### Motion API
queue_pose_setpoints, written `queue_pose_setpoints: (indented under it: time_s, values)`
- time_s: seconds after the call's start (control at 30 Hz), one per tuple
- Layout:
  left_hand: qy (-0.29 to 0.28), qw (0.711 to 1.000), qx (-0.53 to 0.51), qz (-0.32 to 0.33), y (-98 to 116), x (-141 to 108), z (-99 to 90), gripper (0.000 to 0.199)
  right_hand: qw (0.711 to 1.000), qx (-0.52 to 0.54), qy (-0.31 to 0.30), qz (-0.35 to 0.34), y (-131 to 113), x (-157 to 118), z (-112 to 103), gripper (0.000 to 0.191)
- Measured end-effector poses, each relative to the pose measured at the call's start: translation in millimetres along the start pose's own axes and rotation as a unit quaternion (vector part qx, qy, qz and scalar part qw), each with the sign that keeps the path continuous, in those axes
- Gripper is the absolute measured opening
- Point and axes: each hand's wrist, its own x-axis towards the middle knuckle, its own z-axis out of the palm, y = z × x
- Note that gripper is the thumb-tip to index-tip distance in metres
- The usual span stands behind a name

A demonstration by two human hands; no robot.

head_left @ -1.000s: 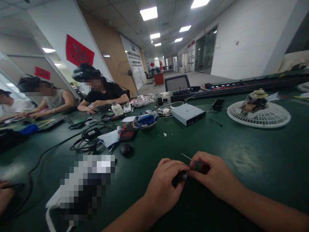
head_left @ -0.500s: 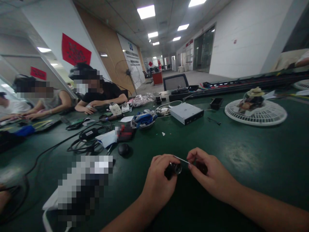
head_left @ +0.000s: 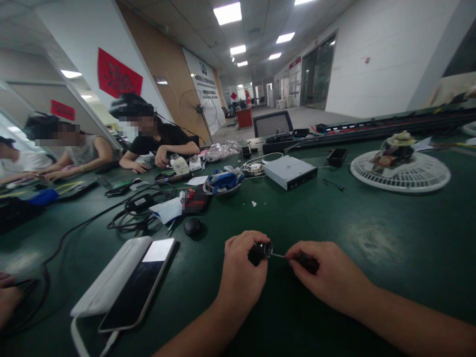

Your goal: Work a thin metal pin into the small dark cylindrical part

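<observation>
My left hand (head_left: pixel 241 263) grips a small black cylindrical part (head_left: pixel 261 252) with a shiny metal end, possibly a lens barrel. My right hand (head_left: pixel 320 272) pinches a small screwdriver with a dark handle (head_left: pixel 308 264). Its thin metal shaft (head_left: pixel 278 256) runs left and its tip reaches the end of the cylinder. Both hands are held just above the green work mat (head_left: pixel 334 223), close together.
A smartphone (head_left: pixel 136 285) lies on a white power bank (head_left: pixel 111 272) to my left. Nearby are a round black object (head_left: pixel 192 226) and coiled cables (head_left: pixel 136 213). Farther off are a silver optical drive (head_left: pixel 290 172), a white fan grille (head_left: pixel 399 171) and seated co-workers (head_left: pixel 156 139).
The black cylinder has turned so its metal end faces the screwdriver. My hands have drawn closer, and the shaft now lies nearly level. The head view has shifted slightly.
</observation>
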Motion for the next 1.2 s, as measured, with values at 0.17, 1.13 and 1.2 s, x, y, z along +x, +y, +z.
queue_pose_setpoints:
  time_s: [0.17, 1.13, 1.2]
  values:
    - [-0.008, 1.0, -0.004, 0.018, 0.1, 0.6, 2.1, 0.041, 0.999, -0.007, 0.031, 0.0, 0.3, -0.5, -1.1, 0.019]
    - [-0.009, 0.999, 0.021, 0.029, -1.1, -0.9, 0.4, 0.042, 0.997, -0.062, 0.007, -0.039, -0.1, 0.3, -1.7, 0.024]
    - [-0.001, 0.998, 0.028, 0.048, -1.5, -1.7, 0.9, 0.042, 0.998, -0.043, -0.001, -0.053, -0.9, -0.1, -2.6, 0.023]
